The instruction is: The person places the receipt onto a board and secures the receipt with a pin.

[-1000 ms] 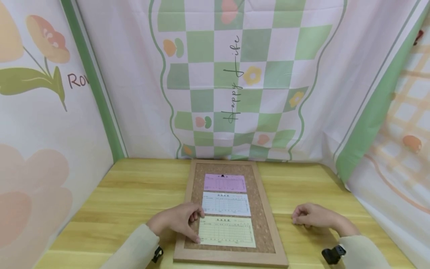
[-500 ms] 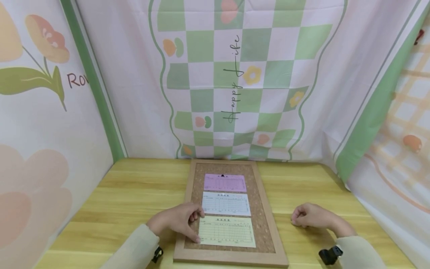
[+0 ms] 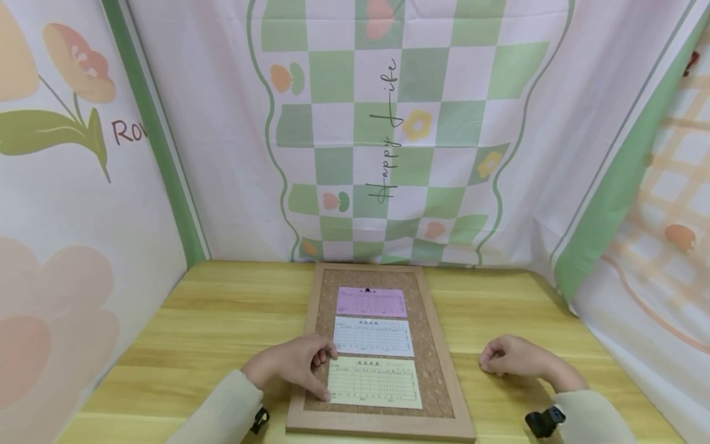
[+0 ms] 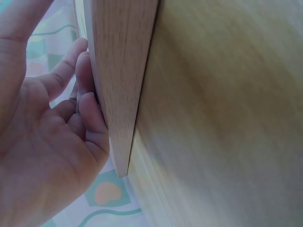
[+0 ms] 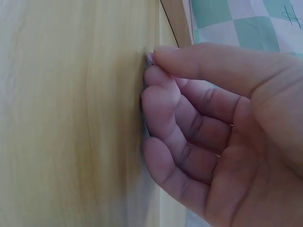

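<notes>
A yellow printed slip (image 3: 374, 382) lies on a wood-framed cork board (image 3: 438, 364), nearest the person. My left hand (image 3: 296, 364) rests at its left side, thumb at the lower left corner and index finger near the upper left one. In the left wrist view, the other fingers of the left hand (image 4: 57, 118) bend beside the board's frame (image 4: 118, 71). Right of the board, my right hand (image 3: 516, 356) stays low over the table. Its thumb and index fingertip meet at a small pale thing (image 5: 150, 57), mostly hidden; I cannot tell its kind.
Above the yellow slip on the board lie a pale blue slip (image 3: 373, 337) and a pink slip (image 3: 371, 303), which has a small black pin or clip (image 3: 367, 290) at its top. Patterned curtains (image 3: 377, 123) enclose the wood-grain table (image 3: 233, 302).
My right hand has shifted very slightly left, toward the board, with its fingertips pinched. The left hand and the slips have stayed where they were.
</notes>
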Available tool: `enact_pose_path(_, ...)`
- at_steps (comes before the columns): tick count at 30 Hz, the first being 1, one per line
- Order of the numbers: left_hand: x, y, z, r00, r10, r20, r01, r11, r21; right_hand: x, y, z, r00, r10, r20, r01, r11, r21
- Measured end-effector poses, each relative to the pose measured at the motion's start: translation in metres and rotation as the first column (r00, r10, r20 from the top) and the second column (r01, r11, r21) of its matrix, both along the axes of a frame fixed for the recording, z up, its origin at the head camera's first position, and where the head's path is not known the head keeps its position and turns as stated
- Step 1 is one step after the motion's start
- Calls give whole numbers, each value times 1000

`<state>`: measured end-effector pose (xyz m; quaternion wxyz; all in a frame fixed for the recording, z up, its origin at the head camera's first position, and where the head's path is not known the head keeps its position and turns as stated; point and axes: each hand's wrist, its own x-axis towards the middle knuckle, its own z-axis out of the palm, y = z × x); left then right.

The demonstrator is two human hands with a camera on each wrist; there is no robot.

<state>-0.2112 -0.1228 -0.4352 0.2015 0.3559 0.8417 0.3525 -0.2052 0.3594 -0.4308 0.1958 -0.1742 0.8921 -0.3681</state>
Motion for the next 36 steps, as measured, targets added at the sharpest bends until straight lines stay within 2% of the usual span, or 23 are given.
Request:
enact_pose_path(11,0,0,1,1000,-6,-7,6,1000,6,-1,-5,3,1000,-6,19,6,1000,-7)
enact_pose_path(19,0,0,1,1000,-5,-11,5,1000,-1,-4,-6,6,1000,-19,2,19,1000,0)
enact_pose_path(29,1,0,2,1000,1,-2,-1,1000,3,-7,-9,4,999,34,19,-32,995,-93)
enact_pose_path(36,0,0,1,1000,-4,-8,4,1000,3,-8,-15,6,1000,9,25,-7,994,-109)
